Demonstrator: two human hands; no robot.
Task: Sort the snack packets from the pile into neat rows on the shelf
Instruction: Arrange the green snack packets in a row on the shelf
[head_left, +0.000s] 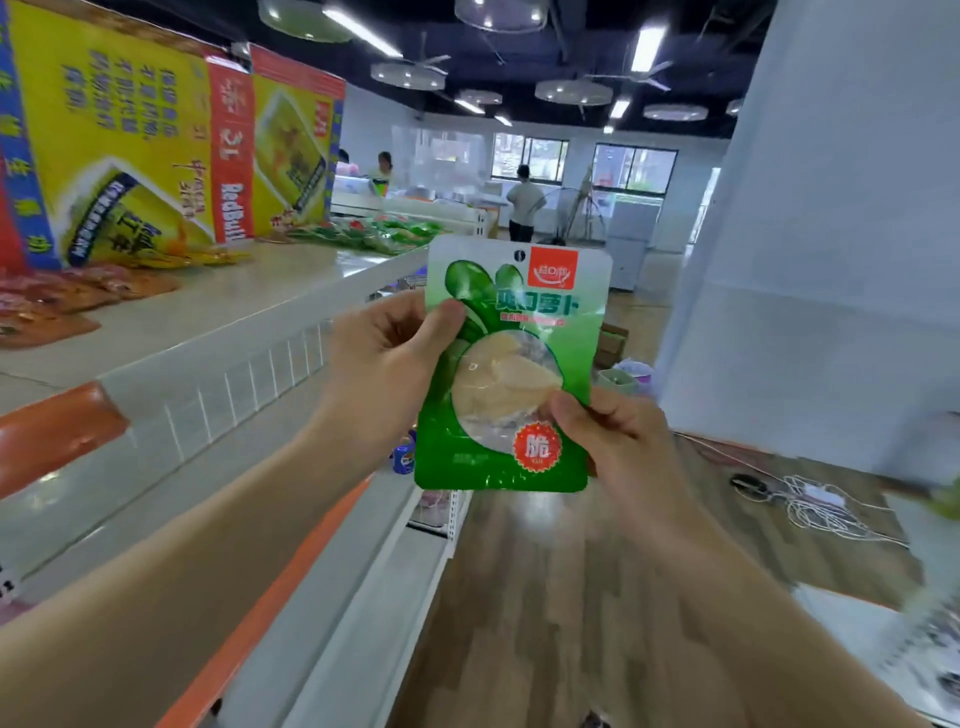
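glossy green packet held upright in both hands

the snack packet (511, 364) is a flat, shiny plastic pouch with rounded corners, green and white on the front, with a clear oval window showing pale, wrinkled slices and a red scalloped seal near the bottom. it is in the air over the wooden floor (545, 597), just beside the front rail of the shelf (260, 306) and not resting on it. the left hand (384, 358) pinches its upper left edge, thumb flat on the front and fingers curled behind. the right hand (618, 441) pinches the lower right edge the same way. both forearms reach forward. on the smooth pale shelf lie reddish packets (62, 296), printed yellow cartons (119, 145) and, further along, a heap of green packets (374, 234)
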